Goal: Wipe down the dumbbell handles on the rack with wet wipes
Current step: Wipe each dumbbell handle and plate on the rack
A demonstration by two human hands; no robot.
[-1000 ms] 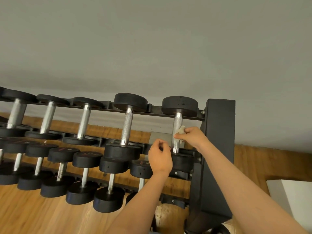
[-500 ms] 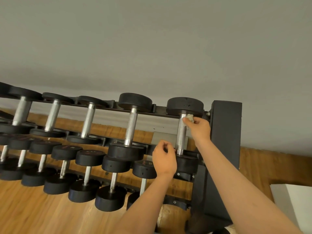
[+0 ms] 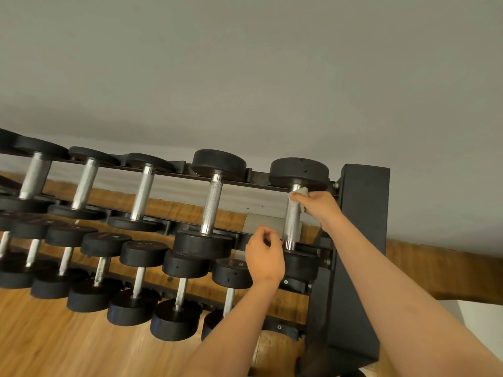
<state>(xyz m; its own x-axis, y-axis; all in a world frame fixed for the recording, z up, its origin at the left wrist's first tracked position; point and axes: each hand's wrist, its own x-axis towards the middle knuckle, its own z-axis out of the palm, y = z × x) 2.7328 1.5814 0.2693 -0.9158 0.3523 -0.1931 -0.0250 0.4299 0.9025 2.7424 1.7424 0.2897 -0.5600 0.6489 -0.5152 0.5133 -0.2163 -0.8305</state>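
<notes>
Upward the wet wipe was carried, pinched by the right hand; the dumbbell handle runs down toward the curled left hand, hold indeterminable.

One head-worn wide-angle view, tilted, looking forward and down at the dumbbell rack, close, within arm's reach
</notes>
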